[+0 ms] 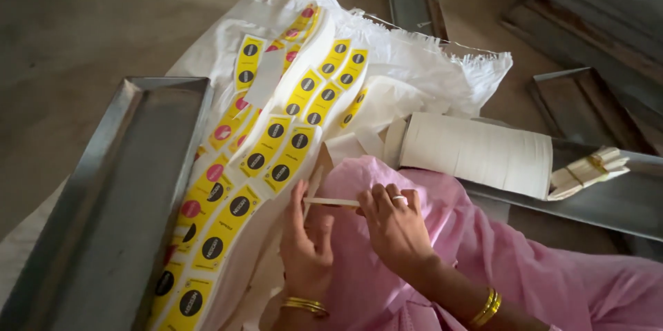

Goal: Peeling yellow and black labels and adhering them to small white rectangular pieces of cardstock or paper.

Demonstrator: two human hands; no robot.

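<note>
My left hand (306, 241) and my right hand (395, 224) both pinch a thin pale strip (333, 201) held level over my pink-clothed lap (442, 234). The left thumb and forefinger grip its left end, the right fingers its right end. A ring sits on my right hand and gold bangles on both wrists. Just left of my hands lie long white backing strips carrying yellow labels (273, 144) with black and pink round spots, spread over a white woven sack (428, 62).
A long grey metal tray (110, 213) lies at the left. Another metal tray (621, 200) at the right holds a bundle of pale sticks (590, 171), with a stack of white label rolls (476, 153) beside it. Further trays (580, 96) sit on the bare floor.
</note>
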